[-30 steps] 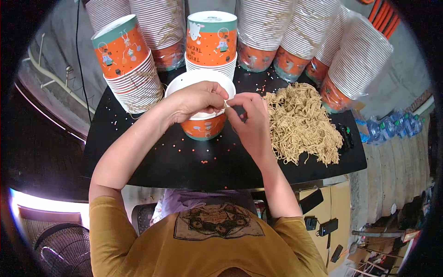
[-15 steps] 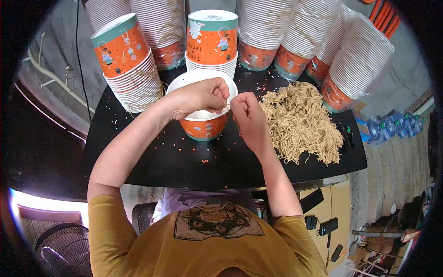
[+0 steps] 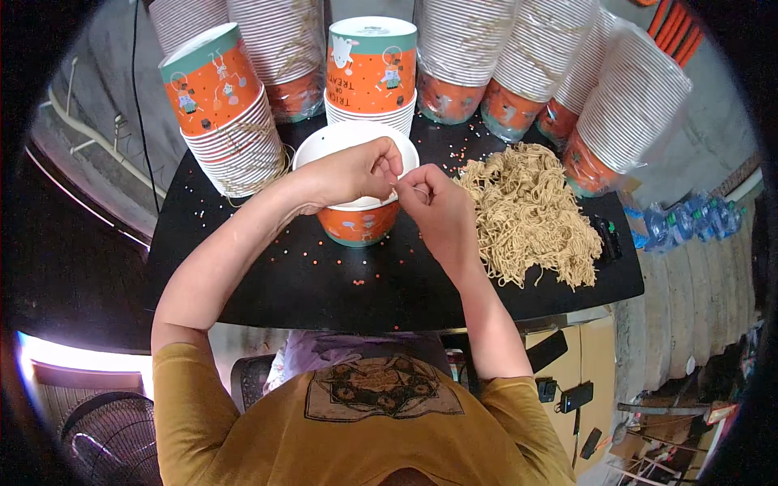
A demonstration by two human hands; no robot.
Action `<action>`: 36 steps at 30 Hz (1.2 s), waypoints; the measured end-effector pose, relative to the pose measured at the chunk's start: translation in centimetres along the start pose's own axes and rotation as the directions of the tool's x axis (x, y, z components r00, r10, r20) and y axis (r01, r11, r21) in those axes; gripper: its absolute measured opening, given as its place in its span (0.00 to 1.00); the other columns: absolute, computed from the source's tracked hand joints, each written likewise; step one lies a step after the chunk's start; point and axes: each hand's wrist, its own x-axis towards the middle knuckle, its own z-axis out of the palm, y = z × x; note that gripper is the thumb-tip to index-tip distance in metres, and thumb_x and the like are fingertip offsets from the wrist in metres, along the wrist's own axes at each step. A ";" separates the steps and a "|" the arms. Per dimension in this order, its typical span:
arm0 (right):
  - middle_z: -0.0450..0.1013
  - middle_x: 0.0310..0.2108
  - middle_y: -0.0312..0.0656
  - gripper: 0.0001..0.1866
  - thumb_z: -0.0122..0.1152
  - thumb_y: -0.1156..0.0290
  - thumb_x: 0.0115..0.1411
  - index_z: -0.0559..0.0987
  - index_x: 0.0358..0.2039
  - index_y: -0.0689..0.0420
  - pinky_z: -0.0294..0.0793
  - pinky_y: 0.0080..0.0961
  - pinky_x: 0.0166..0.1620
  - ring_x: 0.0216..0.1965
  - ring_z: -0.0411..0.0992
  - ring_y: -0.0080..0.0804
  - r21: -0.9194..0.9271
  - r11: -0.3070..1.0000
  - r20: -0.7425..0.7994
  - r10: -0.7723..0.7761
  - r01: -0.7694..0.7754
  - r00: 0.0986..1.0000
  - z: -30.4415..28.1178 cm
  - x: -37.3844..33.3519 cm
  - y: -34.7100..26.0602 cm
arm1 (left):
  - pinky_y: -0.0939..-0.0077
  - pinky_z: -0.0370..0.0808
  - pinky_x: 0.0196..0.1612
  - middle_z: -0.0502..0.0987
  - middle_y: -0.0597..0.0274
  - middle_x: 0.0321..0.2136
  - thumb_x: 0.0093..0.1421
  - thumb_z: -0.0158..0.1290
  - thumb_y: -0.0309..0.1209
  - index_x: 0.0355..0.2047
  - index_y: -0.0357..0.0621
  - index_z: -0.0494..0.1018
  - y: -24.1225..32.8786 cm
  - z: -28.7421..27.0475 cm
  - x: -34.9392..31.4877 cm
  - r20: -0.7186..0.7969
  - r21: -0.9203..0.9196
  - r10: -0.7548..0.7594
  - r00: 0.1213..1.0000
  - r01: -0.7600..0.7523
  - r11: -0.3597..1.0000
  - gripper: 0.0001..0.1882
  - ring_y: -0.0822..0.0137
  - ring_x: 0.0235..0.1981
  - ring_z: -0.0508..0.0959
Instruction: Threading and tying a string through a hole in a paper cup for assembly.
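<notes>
Upright in front of me stands an orange-and-green paper bucket (image 3: pixel 356 223) with a white inside. My left hand (image 3: pixel 366 172) reaches over its rim, fingers pinched and curled inward. At the right side of the rim is my right hand (image 3: pixel 438 202), thumb and index finger pressed together close to the left fingertips. A thin pale string (image 3: pixel 421 192) shows at the right fingers, and both hands pinch it. The left hand's grip on it is partly hidden. Beside my right hand lies a big tangled heap of beige strings (image 3: pixel 535 219).
Upside-down nested stacks of paper buckets, one at the left (image 3: pixel 223 113) and one in the middle (image 3: pixel 371 73), stand behind. Plastic-wrapped stacks (image 3: pixel 628 105) line the back right. Tiny coloured beads (image 3: pixel 356 282) lie scattered over the black table (image 3: pixel 324 304). Black objects (image 3: pixel 606 239) sit beyond the heap.
My right hand has turned slightly, its thumb and index finger now nearer the left fingertips. The left fingers have opened slightly around a gap. The bucket has barely moved.
</notes>
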 end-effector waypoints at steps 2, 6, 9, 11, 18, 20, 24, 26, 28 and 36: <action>0.70 0.18 0.42 0.09 0.61 0.68 0.58 0.76 0.31 0.62 0.68 0.25 0.27 0.20 0.67 0.24 -0.004 1.000 0.015 0.009 -0.009 1.000 0.0 0.1 0.0 | 0.86 0.65 0.37 0.67 0.72 0.29 0.56 0.53 0.21 0.38 0.42 0.66 0.3 0.1 -0.4 0.012 0.028 0.025 1.000 -0.025 0.999 0.10 0.80 0.31 0.66; 0.70 0.18 0.41 0.09 0.61 0.68 0.58 0.76 0.31 0.62 0.68 0.24 0.27 0.19 0.66 0.23 0.034 0.999 0.015 0.019 -0.020 1.000 0.3 0.2 0.5 | 0.85 0.65 0.38 0.65 0.72 0.29 0.58 0.52 0.23 0.43 0.42 0.66 -0.2 0.1 -0.5 0.000 0.204 0.161 0.987 -0.157 0.966 0.12 0.79 0.31 0.64; 0.69 0.17 0.40 0.09 0.61 0.69 0.58 0.76 0.31 0.61 0.68 0.24 0.26 0.19 0.66 0.23 0.085 0.996 0.011 0.003 -0.004 1.000 0.6 0.3 1.2 | 0.81 0.67 0.38 0.65 0.69 0.29 0.59 0.52 0.23 0.43 0.42 0.68 -1.0 0.2 -0.3 -0.057 0.376 0.288 0.956 -0.247 0.893 0.12 0.75 0.31 0.66; 0.69 0.17 0.39 0.08 0.61 0.69 0.58 0.76 0.31 0.61 0.68 0.24 0.26 0.19 0.66 0.22 0.111 0.994 0.011 -0.002 0.001 1.000 0.7 0.4 1.6 | 0.78 0.67 0.38 0.66 0.65 0.30 0.58 0.52 0.23 0.40 0.41 0.69 -0.9 0.3 -0.5 -0.077 0.473 0.320 0.944 -0.249 0.845 0.09 0.72 0.32 0.67; 0.64 0.19 0.28 0.06 0.60 0.70 0.60 0.76 0.31 0.60 0.59 0.16 0.25 0.22 0.60 0.13 0.115 0.993 0.042 0.023 -0.028 0.999 0.6 0.3 1.3 | 0.74 0.68 0.39 0.65 0.58 0.32 0.56 0.53 0.23 0.34 0.40 0.70 -0.4 0.4 -1.3 -0.111 0.542 0.295 0.949 -0.191 0.819 0.05 0.67 0.33 0.68; 0.70 0.18 0.39 0.08 0.61 0.69 0.58 0.76 0.32 0.61 0.68 0.23 0.27 0.21 0.67 0.21 0.085 0.995 0.041 0.041 -0.044 0.998 0.5 0.3 1.3 | 0.74 0.68 0.38 0.66 0.59 0.30 0.57 0.53 0.23 0.33 0.40 0.69 -0.7 0.8 -1.4 -0.152 0.545 0.350 0.924 -0.218 0.810 0.05 0.67 0.32 0.68; 0.62 0.20 0.23 0.05 0.59 0.71 0.61 0.76 0.31 0.59 0.55 0.12 0.23 0.22 0.57 0.09 0.120 0.993 0.021 -0.005 0.003 1.000 0.7 0.3 1.6 | 0.68 0.71 0.35 0.73 0.57 0.27 0.54 0.54 0.26 0.32 0.39 0.70 0.0 1.1 -1.5 -0.196 0.462 0.193 0.961 -0.083 0.883 0.06 0.59 0.29 0.75; 0.62 0.20 0.23 0.06 0.59 0.71 0.62 0.76 0.31 0.59 0.55 0.12 0.23 0.22 0.56 0.09 0.132 0.991 0.025 0.003 -0.006 1.000 0.7 0.2 1.6 | 0.69 0.71 0.33 0.74 0.59 0.23 0.55 0.55 0.26 0.32 0.39 0.70 -0.1 1.4 -1.5 -0.226 0.426 0.185 0.956 -0.074 0.902 0.06 0.62 0.26 0.75; 0.62 0.20 0.23 0.06 0.59 0.71 0.62 0.76 0.31 0.59 0.55 0.11 0.23 0.21 0.57 0.09 0.138 0.990 0.035 0.013 -0.018 0.999 0.7 0.2 1.5 | 0.73 0.70 0.32 0.72 0.63 0.22 0.56 0.55 0.26 0.32 0.39 0.69 -0.1 1.5 -1.7 -0.240 0.382 0.163 0.957 -0.061 0.922 0.06 0.68 0.25 0.72; 0.74 0.21 0.45 0.08 0.61 0.69 0.59 0.76 0.33 0.61 0.71 0.26 0.30 0.23 0.72 0.26 0.115 0.993 0.032 0.009 -0.013 0.999 0.5 0.2 1.6 | 0.83 0.68 0.30 0.71 0.68 0.23 0.57 0.54 0.24 0.32 0.37 0.70 0.6 1.4 -1.7 -0.205 0.093 0.010 0.979 0.010 0.996 0.05 0.79 0.26 0.69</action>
